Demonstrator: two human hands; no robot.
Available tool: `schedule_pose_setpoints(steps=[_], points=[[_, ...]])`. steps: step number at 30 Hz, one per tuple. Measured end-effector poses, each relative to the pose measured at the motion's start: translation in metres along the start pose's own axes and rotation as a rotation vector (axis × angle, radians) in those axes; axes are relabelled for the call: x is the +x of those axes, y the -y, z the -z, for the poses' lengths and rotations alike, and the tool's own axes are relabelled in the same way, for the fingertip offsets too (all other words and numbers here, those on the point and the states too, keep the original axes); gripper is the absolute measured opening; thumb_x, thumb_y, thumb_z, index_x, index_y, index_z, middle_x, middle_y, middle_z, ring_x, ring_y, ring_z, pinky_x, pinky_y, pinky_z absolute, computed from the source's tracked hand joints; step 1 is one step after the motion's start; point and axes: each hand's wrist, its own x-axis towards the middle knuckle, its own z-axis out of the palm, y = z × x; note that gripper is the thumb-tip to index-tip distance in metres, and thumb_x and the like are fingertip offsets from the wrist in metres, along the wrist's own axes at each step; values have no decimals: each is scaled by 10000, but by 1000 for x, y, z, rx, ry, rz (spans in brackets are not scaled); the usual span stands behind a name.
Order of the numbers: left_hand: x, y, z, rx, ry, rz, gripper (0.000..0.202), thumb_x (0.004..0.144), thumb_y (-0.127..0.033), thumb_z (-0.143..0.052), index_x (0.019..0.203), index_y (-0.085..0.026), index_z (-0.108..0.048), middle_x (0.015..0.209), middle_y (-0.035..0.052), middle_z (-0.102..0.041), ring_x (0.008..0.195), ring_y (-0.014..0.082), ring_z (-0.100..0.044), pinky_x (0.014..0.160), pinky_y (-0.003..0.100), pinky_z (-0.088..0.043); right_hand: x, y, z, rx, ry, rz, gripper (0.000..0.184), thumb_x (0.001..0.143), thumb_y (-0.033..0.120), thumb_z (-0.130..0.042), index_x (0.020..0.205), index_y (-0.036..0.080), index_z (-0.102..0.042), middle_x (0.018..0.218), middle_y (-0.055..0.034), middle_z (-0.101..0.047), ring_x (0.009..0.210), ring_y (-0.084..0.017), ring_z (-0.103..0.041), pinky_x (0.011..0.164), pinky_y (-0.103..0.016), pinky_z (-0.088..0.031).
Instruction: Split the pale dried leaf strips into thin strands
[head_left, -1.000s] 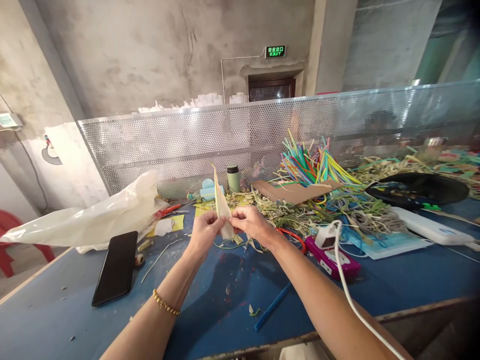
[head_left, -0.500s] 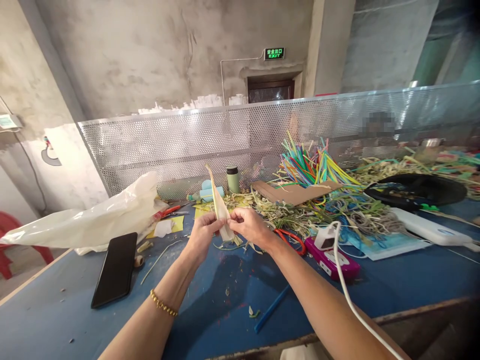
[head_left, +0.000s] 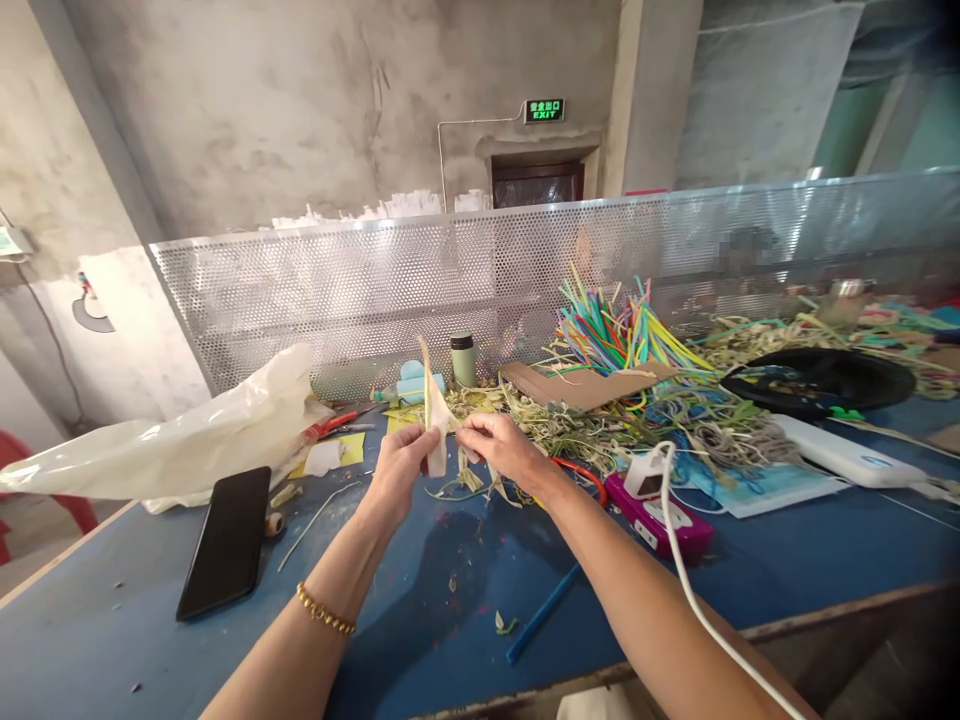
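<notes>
The pale leaf strip (head_left: 436, 418) stands between the two hands, above the table (head_left: 420, 640), its long axis near upright, the thin tip rising past the fingers and leaning a little left. The left hand (head_left: 407, 464) has more of it: thumb and fingers pinch the strip low down, at its wider end. The right hand (head_left: 501, 447) is just beside, fingertips pressed together on the strip's right edge, where a corner points sideways into their pinch. Beyond the hands lies a heap of dried strips (head_left: 581, 430); a green bottle (head_left: 465, 362) stands farther back, slightly right of the strip's tip
</notes>
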Motion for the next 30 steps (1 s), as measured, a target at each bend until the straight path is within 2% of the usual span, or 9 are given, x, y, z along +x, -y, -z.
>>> schedule_pose_setpoints(steps=[5,8,12,17,20,25,30], points=[[0,0,-2,65,-61,-26,379,745,-464,-629,545,-165,-511,459,-37,-430,440,80,-336,461,233,-221,3,-7,0,-10,-36,-4,247,823,285,-545,605,170,-550,518,29,-512,509,-99,-434,520,-226,-313],[1,0,-3,109,-107,-44,372,751,-453,-613,543,-173,-481,471,-47,-398,457,79,-320,461,227,-225,0,-1,-2,-7,11,-25,245,805,270,-559,583,167,-549,522,23,-532,507,-99,-450,517,-226,-321],[1,2,-4,229,-141,-99,366,773,-428,-577,532,-176,-463,493,-47,-365,488,84,-315,468,225,-229,-3,8,-2,100,71,-29,195,788,290,-587,648,155,-597,605,11,-587,571,-110,-502,561,-228,-363],[0,5,-7,356,-141,-175,369,789,-425,-561,536,-180,-452,518,-41,-352,513,92,-310,468,227,-218,-3,8,-6,202,-4,-34,267,797,368,-604,636,158,-568,591,21,-542,564,-106,-475,552,-227,-360],[0,8,-8,398,-146,-198,390,806,-434,-550,542,-185,-408,535,-45,-334,526,91,-295,476,225,-224,-2,5,-9,155,-55,-42,276,791,343,-603,590,164,-538,544,22,-527,531,-105,-468,527,-230,-349],[-3,9,-11,308,-109,-147,347,790,-418,-559,566,-179,-446,543,-41,-370,522,90,-319,470,222,-230,-3,9,-8,97,-62,-38,266,771,253,-575,539,178,-468,502,42,-471,501,-91,-419,503,-229,-310],[-10,-2,-18,88,-53,-39,291,748,-368,-520,534,-194,-426,481,-33,-407,461,96,-358,462,236,-283,-4,8,-5,364,5,-132,208,728,229,-569,540,172,-501,474,46,-465,468,-88,-415,502,-237,-317]])
